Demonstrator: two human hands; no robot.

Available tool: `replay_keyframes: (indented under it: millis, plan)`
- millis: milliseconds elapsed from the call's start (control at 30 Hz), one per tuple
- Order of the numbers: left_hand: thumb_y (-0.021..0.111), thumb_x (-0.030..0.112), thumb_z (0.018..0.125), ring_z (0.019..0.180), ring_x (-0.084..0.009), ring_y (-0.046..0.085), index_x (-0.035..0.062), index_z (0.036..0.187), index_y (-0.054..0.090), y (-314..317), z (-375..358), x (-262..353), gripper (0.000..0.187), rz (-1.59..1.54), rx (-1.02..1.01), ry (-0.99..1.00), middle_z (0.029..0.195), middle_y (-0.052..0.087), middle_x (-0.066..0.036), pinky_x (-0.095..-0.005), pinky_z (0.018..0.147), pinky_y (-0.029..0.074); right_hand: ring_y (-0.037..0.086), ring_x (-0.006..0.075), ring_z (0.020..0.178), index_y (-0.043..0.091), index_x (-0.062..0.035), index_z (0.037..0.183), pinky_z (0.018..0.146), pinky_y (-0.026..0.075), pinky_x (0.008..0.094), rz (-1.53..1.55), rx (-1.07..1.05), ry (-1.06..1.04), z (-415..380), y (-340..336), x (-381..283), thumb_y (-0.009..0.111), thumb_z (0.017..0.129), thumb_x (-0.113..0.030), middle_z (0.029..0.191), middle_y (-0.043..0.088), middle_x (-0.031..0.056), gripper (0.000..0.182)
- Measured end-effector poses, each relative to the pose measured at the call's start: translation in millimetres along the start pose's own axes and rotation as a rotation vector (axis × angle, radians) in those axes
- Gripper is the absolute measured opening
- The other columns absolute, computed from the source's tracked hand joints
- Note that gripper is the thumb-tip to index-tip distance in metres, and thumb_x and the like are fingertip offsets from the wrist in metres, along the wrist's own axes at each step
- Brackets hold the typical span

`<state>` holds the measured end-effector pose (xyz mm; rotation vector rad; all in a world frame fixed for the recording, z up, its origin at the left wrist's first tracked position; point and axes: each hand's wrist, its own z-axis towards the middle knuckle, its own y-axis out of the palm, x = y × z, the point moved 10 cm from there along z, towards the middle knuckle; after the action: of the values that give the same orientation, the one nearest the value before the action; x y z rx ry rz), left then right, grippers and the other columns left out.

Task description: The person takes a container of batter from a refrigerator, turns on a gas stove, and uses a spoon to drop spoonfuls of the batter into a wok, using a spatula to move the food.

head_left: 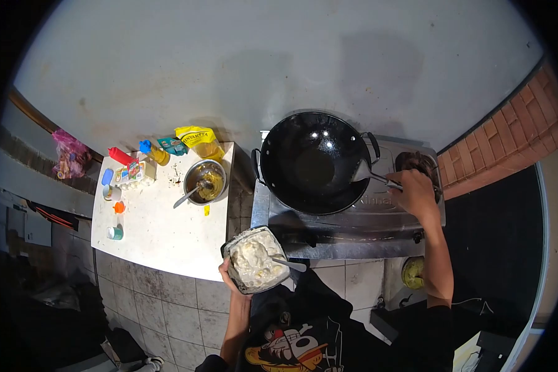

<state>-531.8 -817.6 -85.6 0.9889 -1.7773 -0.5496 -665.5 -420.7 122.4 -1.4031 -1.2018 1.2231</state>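
Observation:
My left hand grips a square bowl from its left side and underneath, in front of my body. Inside is a thick, pale, lumpy batter, and a spoon rests in it with the handle over the right rim. On the stove sits a black two-handled wok, its dark surface shiny as if oiled. My right hand is closed around the handle of a metal spatula. The spatula's blade lies against the wok's inner right side.
Left of the gas stove stands a white table. It bears a metal bowl with a spoon, a yellow pouch, a red-capped bottle, a blue-capped bottle and small containers. A brick ledge runs along the right.

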Motion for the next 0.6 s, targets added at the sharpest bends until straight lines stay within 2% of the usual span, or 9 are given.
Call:
replay_keyframes:
  millis: [133, 267, 367, 433, 467, 600]
  plan:
    - [0.037, 0.050, 0.085, 0.110, -0.0274, 0.054, 0.0052, 0.127, 0.046, -10, -4, 1, 0.063, -0.007, 0.075, 0.034, 0.124, 0.053, -0.013, -0.0421, 0.093, 0.046, 0.060, 0.0328, 0.091, 0.068, -0.0104, 0.102, 0.080, 0.046, 0.0408, 0.028, 0.064, -0.010, 16, 0, -2, 0.071, 0.074, -0.016, 0.091, 0.066, 0.0138, 0.029]
    - [0.038, 0.051, 0.084, 0.109, -0.0274, 0.055, 0.0055, 0.127, 0.045, -7, -11, 3, 0.063, 0.001, 0.116, 0.094, 0.123, 0.053, -0.013, -0.0420, 0.092, 0.047, 0.059, 0.0345, 0.091, 0.064, -0.0095, 0.107, 0.079, 0.046, 0.0416, 0.150, 0.079, -0.197, 38, 16, -33, 0.070, 0.075, -0.020, 0.091, 0.066, 0.0146, 0.033]
    - [0.040, 0.051, 0.083, 0.109, -0.0273, 0.055, 0.0055, 0.127, 0.045, -5, -18, 2, 0.064, -0.037, 0.107, 0.111, 0.123, 0.053, -0.013, -0.0420, 0.091, 0.047, 0.058, 0.0378, 0.091, 0.058, -0.0105, 0.112, 0.078, 0.045, 0.0430, 0.220, 0.013, -0.317, 55, 37, -53, 0.067, 0.080, -0.021, 0.093, 0.064, 0.0184, 0.035]
    - [0.040, 0.051, 0.082, 0.109, -0.0273, 0.054, 0.0053, 0.127, 0.045, -2, -25, 2, 0.064, -0.028, 0.132, 0.119, 0.124, 0.052, -0.012, -0.0421, 0.090, 0.047, 0.058, 0.0396, 0.091, 0.056, -0.0110, 0.112, 0.077, 0.045, 0.0439, 0.351, -0.095, -0.303, 59, 48, -68, 0.063, 0.083, -0.016, 0.093, 0.063, 0.0203, 0.030]
    - [0.040, 0.051, 0.082, 0.109, -0.0273, 0.054, 0.0053, 0.127, 0.045, -4, -27, 1, 0.064, -0.034, 0.143, 0.130, 0.124, 0.052, -0.012, -0.0421, 0.090, 0.047, 0.058, 0.0403, 0.089, 0.054, -0.0112, 0.114, 0.077, 0.045, 0.0438, 0.322, -0.119, -0.318, 61, 54, -73, 0.061, 0.084, -0.012, 0.090, 0.063, 0.0202, 0.031]
    - [0.041, 0.051, 0.082, 0.110, -0.0274, 0.054, 0.0049, 0.127, 0.046, -14, -35, 3, 0.065, -0.012, 0.192, 0.182, 0.124, 0.052, -0.013, -0.0415, 0.090, 0.048, 0.060, 0.0393, 0.084, 0.060, -0.0100, 0.110, 0.074, 0.046, 0.0463, 0.269, -0.043, -0.431, 56, 55, -89, 0.062, 0.082, -0.012, 0.085, 0.064, 0.0204, 0.028]
